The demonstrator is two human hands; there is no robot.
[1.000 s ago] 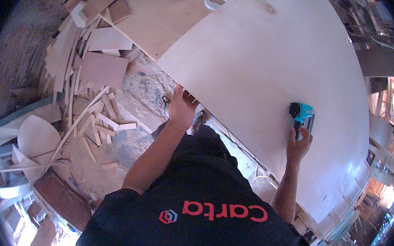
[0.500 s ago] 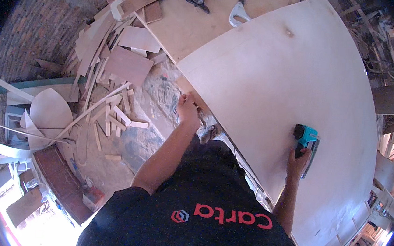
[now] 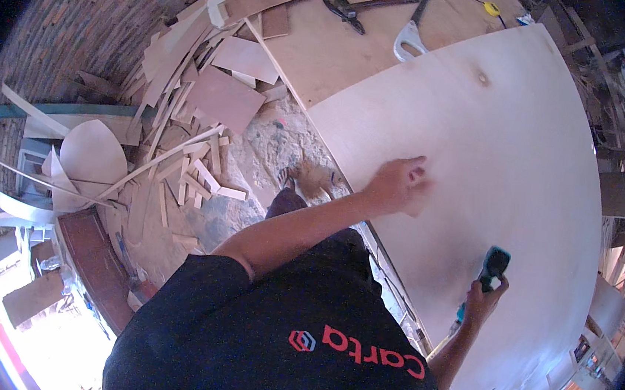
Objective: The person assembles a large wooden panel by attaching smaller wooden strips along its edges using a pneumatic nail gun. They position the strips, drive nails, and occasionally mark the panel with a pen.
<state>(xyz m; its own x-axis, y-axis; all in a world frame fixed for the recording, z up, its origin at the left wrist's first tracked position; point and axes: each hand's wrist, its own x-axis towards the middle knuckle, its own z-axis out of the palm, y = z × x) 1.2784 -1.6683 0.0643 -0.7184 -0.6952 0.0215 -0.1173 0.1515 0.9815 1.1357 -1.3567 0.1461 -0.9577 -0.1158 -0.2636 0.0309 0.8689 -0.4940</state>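
My right hand [image 3: 483, 303] grips a teal and black nail gun [image 3: 497, 264], its black end pointing away from me over the large pale wooden panel [image 3: 451, 144]. Above the same panel, nearer its left edge, is my left hand [image 3: 396, 186]. Its fingers are curled in and partly blurred; what they hold, if anything, cannot be made out. A dark smudge or shadow lies on the panel between the two hands. Near the far edge there is a dark knot in the wood.
Beyond the panel, a handsaw with a white handle [image 3: 409, 43], dark pincers [image 3: 345, 13], a hammer [image 3: 388, 5] and a yellow tape measure [image 3: 491, 9] lie on a wooden sheet [image 3: 325, 55]. Wood offcuts [image 3: 199, 178] litter the floor at left, beside a brick wall [image 3: 65, 47].
My left hand has risen from beside the panel's left edge and moved right, over the panel. My right hand has turned the nail gun and drawn it slightly nearer to me.
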